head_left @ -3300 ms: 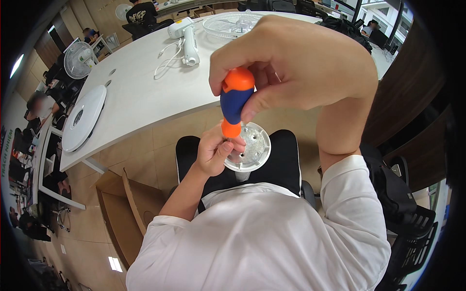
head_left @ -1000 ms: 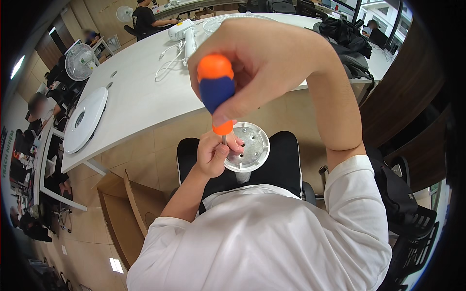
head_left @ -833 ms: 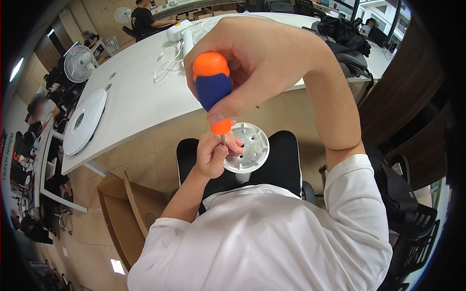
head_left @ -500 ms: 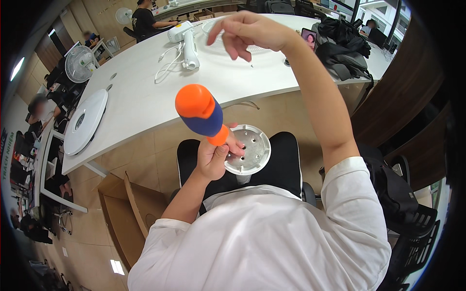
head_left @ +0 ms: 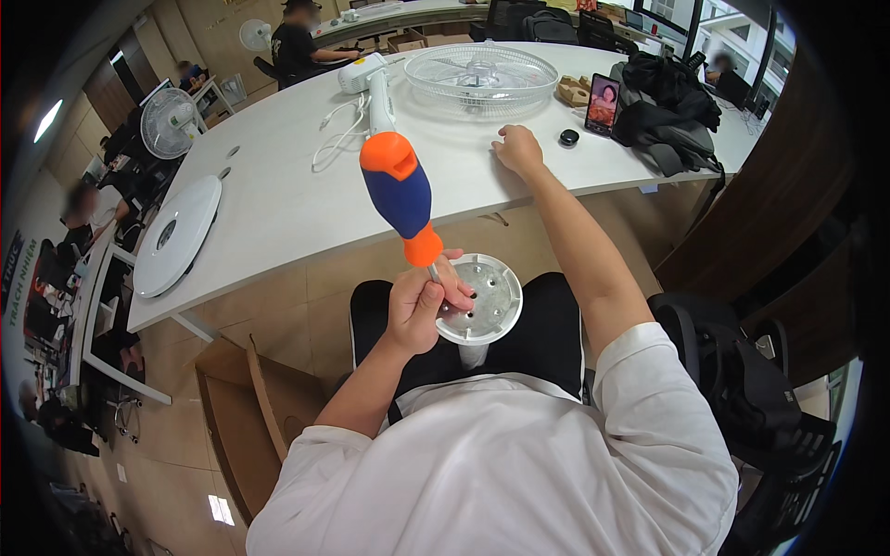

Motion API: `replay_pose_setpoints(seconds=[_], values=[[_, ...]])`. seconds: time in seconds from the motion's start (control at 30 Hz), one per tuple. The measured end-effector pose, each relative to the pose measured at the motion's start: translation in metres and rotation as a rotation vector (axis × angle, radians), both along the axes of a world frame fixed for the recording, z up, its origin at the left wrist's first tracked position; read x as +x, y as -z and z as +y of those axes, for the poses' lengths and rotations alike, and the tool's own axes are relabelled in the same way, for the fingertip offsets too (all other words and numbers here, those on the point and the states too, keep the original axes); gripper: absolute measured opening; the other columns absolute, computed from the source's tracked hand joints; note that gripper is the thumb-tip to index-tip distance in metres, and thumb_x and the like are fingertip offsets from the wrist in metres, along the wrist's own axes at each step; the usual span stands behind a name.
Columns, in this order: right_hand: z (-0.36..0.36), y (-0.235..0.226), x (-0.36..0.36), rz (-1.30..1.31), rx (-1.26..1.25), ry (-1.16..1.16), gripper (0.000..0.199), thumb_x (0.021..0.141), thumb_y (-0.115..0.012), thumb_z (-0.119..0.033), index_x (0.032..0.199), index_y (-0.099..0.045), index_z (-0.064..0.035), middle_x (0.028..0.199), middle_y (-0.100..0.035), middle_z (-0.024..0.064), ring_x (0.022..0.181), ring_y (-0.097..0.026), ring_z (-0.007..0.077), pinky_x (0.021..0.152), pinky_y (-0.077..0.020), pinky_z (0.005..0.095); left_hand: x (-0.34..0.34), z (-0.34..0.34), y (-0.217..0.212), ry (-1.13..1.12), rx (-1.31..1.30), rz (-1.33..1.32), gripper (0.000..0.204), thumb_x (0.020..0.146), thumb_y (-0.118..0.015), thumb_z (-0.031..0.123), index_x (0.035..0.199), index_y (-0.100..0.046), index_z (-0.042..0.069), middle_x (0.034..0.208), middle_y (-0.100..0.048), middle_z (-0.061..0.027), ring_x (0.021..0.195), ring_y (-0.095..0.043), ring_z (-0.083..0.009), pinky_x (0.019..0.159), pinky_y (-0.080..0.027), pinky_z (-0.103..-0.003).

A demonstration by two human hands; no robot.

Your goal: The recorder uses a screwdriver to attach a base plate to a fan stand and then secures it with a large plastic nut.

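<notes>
My left hand (head_left: pixel 414 312) is closed around the metal shaft of a screwdriver (head_left: pixel 399 190) with an orange and blue handle, which points up and away from me. Its fingertips also lie against a round white-rimmed base (head_left: pixel 502 289) with a grey metal face and several holes. That base rests between my thighs, a pale tube showing below it. Out on the white table, my right hand (head_left: pixel 519 150) has its fingers bent together, touching the tabletop. Whatever is between those fingertips is too small or hidden to make out.
A clear fan grille with blades (head_left: pixel 480 79), a white fan head part with cord (head_left: pixel 378 97), a phone (head_left: pixel 603 104) and a black round cap (head_left: pixel 568 137) stand on the table (head_left: pixel 278 222). A white round base (head_left: pixel 181 246) is at left, a cardboard box (head_left: pixel 243 408) below.
My right hand has come down from above the fan grille to the tabletop, fingers drawn together. The screwdriver has shifted slightly right in view, still in my left hand.
</notes>
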State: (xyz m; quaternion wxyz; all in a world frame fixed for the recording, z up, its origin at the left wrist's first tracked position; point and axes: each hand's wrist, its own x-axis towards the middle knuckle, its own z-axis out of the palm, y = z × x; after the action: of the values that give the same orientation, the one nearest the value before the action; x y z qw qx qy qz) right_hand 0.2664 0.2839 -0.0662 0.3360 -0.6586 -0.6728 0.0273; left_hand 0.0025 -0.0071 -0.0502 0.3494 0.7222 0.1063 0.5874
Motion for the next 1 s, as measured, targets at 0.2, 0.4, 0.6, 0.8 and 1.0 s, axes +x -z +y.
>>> replay_pose_setpoints(seconds=[0.2, 0.4, 0.6, 0.8, 1.0], values=[[0.003, 0.001, -0.004, -0.091, -0.078, 0.059, 0.025, 0.090, -0.077, -0.024, 0.104, -0.080, -0.0032, 0.121, -0.074, 0.0202, 0.112, -0.071, 0.0375, 0.095, -0.0583, 0.0481, -0.001, 0.001, 0.001, 0.003, -0.016, -0.002, 0.048, 0.115, -0.042, 0.042, 0.086, -0.063, 0.009, 0.077, -0.071, -0.0047, 0.082, -0.066, -0.0198, 0.115, -0.039, -0.055], [-0.024, -0.019, -0.008, 0.312, 0.013, -0.255, 0.025, 0.092, -0.077, -0.021, 0.107, -0.081, -0.0017, 0.106, -0.079, 0.0162, 0.093, -0.074, 0.0280, 0.082, -0.0584, 0.0395, -0.001, 0.000, 0.002, -0.001, -0.037, -0.011, 0.049, 0.114, -0.043, 0.043, 0.085, -0.063, 0.009, 0.076, -0.071, -0.0051, 0.082, -0.066, -0.0199, 0.116, -0.038, -0.055], [-0.211, -0.098, -0.033, 0.875, -0.194, -0.861, 0.022, 0.096, -0.075, -0.014, 0.108, -0.078, 0.0040, 0.097, -0.077, 0.0070, 0.083, -0.067, 0.0129, 0.076, -0.0542, 0.0287, -0.007, 0.005, 0.004, -0.036, -0.034, -0.027, 0.051, 0.114, -0.043, 0.044, 0.085, -0.066, 0.009, 0.075, -0.071, -0.0043, 0.081, -0.068, -0.0195, 0.117, -0.039, -0.055], [-0.280, -0.088, -0.025, 0.502, -0.102, -1.162, 0.014, 0.091, -0.081, -0.011, 0.103, -0.081, -0.0029, 0.096, -0.077, 0.0058, 0.088, -0.066, 0.0164, 0.084, -0.0528, 0.0345, -0.007, 0.002, 0.003, -0.054, -0.030, -0.023, 0.051, 0.115, -0.041, 0.044, 0.084, -0.063, 0.010, 0.076, -0.071, -0.0056, 0.082, -0.066, -0.0198, 0.115, -0.039, -0.057], [-0.295, -0.085, -0.023, 0.352, -0.023, -1.166, 0.011, 0.088, -0.084, -0.011, 0.099, -0.083, -0.0085, 0.100, -0.074, 0.0026, 0.097, -0.061, 0.0214, 0.090, -0.0475, 0.0369, -0.005, 0.000, 0.003, -0.051, -0.006, -0.001, 0.051, 0.115, -0.041, 0.043, 0.084, -0.064, 0.009, 0.076, -0.071, -0.0059, 0.081, -0.066, -0.0198, 0.114, -0.040, -0.058]])
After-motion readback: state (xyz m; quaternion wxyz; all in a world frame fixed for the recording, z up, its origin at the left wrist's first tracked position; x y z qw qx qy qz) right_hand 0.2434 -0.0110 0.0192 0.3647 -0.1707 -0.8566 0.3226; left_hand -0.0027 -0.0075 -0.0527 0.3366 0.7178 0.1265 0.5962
